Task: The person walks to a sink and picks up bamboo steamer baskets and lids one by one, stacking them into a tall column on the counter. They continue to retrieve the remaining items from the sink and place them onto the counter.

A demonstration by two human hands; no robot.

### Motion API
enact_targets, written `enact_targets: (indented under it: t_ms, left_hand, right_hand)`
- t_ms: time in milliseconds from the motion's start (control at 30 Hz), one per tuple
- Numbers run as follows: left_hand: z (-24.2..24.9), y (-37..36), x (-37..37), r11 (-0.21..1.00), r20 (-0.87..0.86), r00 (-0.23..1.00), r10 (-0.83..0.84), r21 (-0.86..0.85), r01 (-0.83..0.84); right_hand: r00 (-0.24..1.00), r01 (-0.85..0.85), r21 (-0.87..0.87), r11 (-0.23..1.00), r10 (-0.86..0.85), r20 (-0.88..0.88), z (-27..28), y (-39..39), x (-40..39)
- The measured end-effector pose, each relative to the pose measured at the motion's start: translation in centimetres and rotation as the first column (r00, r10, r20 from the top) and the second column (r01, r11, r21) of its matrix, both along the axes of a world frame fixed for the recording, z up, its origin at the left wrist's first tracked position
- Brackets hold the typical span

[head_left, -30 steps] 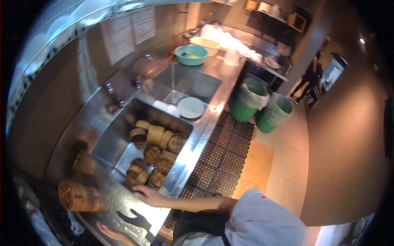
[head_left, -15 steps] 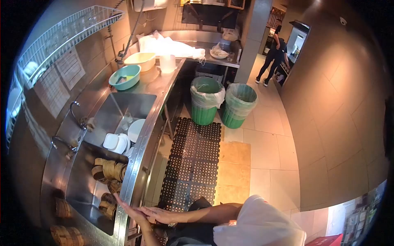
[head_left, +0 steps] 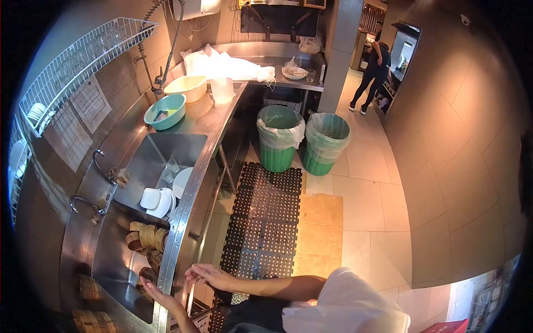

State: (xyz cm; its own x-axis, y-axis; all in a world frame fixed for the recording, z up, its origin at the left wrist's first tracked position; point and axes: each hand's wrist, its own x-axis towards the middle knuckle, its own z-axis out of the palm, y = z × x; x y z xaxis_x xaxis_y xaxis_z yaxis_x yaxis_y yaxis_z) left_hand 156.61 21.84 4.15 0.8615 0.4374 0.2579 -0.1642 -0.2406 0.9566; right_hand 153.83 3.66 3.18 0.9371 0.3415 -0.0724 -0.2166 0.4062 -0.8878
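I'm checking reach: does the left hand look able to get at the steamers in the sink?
Probably yes: the left hand looks empty by the sink, whose open top leaves the steamers uncovered.

On the counter [head_left: 195, 123], a teal basin [head_left: 166, 123] stands just beside a cream tub [head_left: 195, 94], with a pale jug [head_left: 222, 90] to the tub's right and a brightly lit white bundle [head_left: 225, 64] behind, while a wire rack [head_left: 83, 75] of glasses hangs on the left wall above printed sheets [head_left: 92, 105]. Two green bins [head_left: 276, 155] with clear liners [head_left: 327, 141] stand side by side on the tiles [head_left: 355, 194], beyond a black perforated mat [head_left: 261, 222] that lies alongside a tan panel [head_left: 319, 233]. Farther back, a person [head_left: 376, 72] in dark clothes leans by a lit opening [head_left: 404, 53], and a small camera [head_left: 464, 20] sits high on the right wall.
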Motion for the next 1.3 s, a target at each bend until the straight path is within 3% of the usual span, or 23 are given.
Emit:
enact_targets:
  t_ms: [200, 267, 300, 467, 667, 733, 867, 1000, 1033, 1133, 1167, 1200, 1233, 1300]
  left_hand:
    - [-3.1, 4.0, 0.7, 0.998, -0.025, 0.999, 0.043, -0.039, -0.044]
    - [-4.6, 6.2, 1.4, 0.998, -0.069, 0.996, 0.064, -0.005, -0.065]
    - [-3.8, 6.1, 1.6, 0.992, -0.088, 0.991, 0.097, -0.077, -0.103]
    - [-7.7, 11.8, 4.1, 0.991, -0.122, 0.988, 0.093, -0.084, -0.104]
    - [-6.0, 15.0, 5.9, 0.994, -0.269, 0.963, -0.007, -0.103, -0.022]
    - [-7.2, 17.1, 7.2, 0.997, -0.253, 0.967, -0.037, -0.076, 0.019]
    - [-9.4, 19.6, 9.8, 0.992, -0.224, 0.972, -0.073, -0.118, 0.047]
    - [-6.6, 18.0, 12.1, 0.974, -0.223, 0.973, -0.057, -0.227, 0.005]
    - [-7.7, 18.5, 12.9, 0.992, -0.216, 0.976, -0.025, -0.124, -0.002]
    - [-10.1, 19.4, 14.6, 0.994, -0.219, 0.973, -0.074, -0.098, 0.053]
    - [-6.3, 16.7, 14.5, 1.0, -0.268, 0.963, -0.008, -0.03, 0.0]
    - [-5.7, 15.8, 14.9, 1.0, -0.23, 0.973, 0.005, -0.004, -0.006]
    - [-6.9, 16.5, 15.5, 0.999, -0.25, 0.967, -0.048, -0.009, 0.047]
    - [-3.5, 14.2, 15.4, 0.999, -0.276, 0.961, -0.028, -0.037, 0.019]
  right_hand:
    - [0.998, -0.008, -0.048, 0.999, 0.011, 0.06, -0.6, 1.9, 1.4]
    - [0.999, -0.007, 0.022, 1.0, 0.006, 0.043, -2.3, 3.6, 2.2]
    - [0.999, -0.002, 0.018, 1.0, 0.001, 0.04, -2.1, 4.2, 2.5]
    - [0.997, 0.063, -0.07, 0.996, -0.061, 0.036, -1.0, 7.0, 3.7]
    - [0.991, 0.136, -0.053, 0.989, -0.136, 0.001, -2.4, 11.3, 6.8]
    - [0.983, 0.153, -0.14, 0.978, -0.165, -0.085, -1.1, 12.0, 7.8]
    - [0.968, 0.253, -0.11, 0.961, -0.252, 0.016, -1.8, 13.0, 10.0]
    - [0.97, 0.24, -0.172, 0.955, -0.229, 0.079, -2.2, 12.1, 14.5]
    - [0.97, 0.238, -0.179, 0.955, -0.225, 0.087, -2.1, 11.8, 16.0]
    - [0.991, 0.132, -0.174, 0.976, -0.123, 0.058, -3.3, 10.4, 21.7]
    - [0.976, 0.181, -0.135, 0.974, -0.162, 0.144, -5.1, 10.2, 23.9]
    - [0.96, 0.207, -0.085, 0.975, -0.185, 0.211, -6.6, 10.3, 26.1]
    - [0.986, 0.121, -0.576, 0.808, -0.033, 0.161, -5.2, 9.3, 28.2]
    - [0.962, 0.089, -0.719, 0.689, 0.128, 0.242, -5.3, 8.3, 31.7]
